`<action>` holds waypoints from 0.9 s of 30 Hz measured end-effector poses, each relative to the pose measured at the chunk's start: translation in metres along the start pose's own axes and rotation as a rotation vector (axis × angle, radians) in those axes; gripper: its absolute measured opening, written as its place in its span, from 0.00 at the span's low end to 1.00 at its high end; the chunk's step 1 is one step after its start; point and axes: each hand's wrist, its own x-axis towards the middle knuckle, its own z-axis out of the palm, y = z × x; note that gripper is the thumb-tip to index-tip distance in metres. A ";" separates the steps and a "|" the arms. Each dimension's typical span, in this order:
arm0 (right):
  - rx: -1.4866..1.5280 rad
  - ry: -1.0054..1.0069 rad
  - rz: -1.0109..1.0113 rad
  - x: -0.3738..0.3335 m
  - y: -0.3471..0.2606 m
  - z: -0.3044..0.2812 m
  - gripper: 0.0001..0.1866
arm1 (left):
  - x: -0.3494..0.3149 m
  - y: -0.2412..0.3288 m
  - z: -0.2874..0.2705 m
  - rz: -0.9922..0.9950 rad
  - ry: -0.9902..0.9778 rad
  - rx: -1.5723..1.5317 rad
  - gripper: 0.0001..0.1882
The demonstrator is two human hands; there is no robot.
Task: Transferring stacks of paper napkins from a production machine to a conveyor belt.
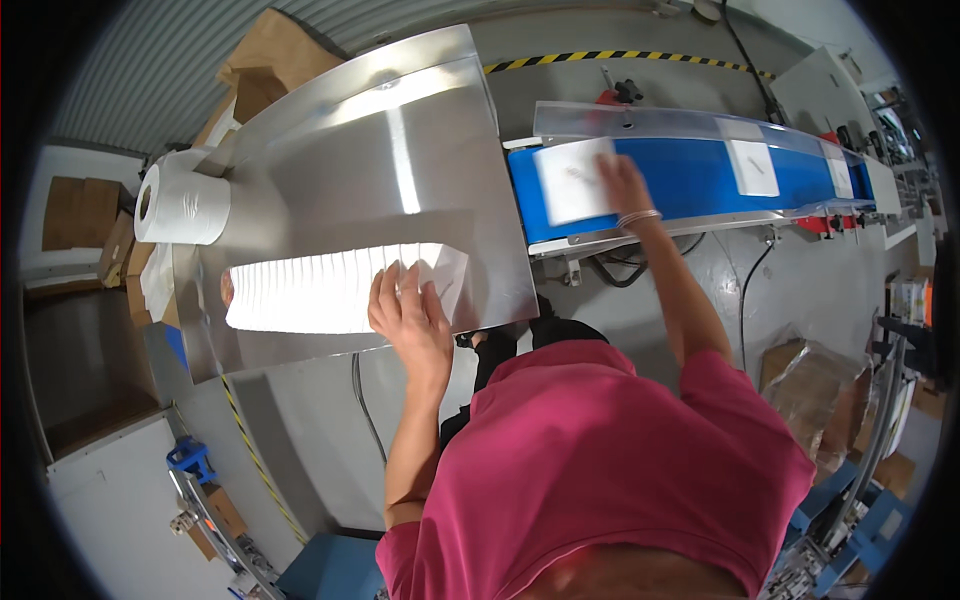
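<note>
A long row of thin white square packets [310, 290] stands on edge, packed close together, on the metal table. My left hand [410, 318] is over the row's right end, its bent fingers and thumb closed on the packets there. Farther right, a white square packet [575, 182] lies at the near end of a blue conveyor belt [685, 190]. My right hand [628, 188] is at that packet's right edge, blurred by motion, so its grip is unclear. Two more white packets, one of them a square packet [753, 168], are spaced out along the belt.
The sloping metal table [330, 170] butts up to the belt. A large white roll [185, 200] and a torn brown carton [265, 60] are at its left. Clear plastic guards [690, 124] run along the belt. A plastic-wrapped box [810, 390] sits on the right floor.
</note>
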 end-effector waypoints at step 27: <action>-0.341 -0.991 -0.528 -0.082 -0.090 0.154 0.23 | 0.001 -0.001 -0.008 0.071 -0.032 -0.047 0.13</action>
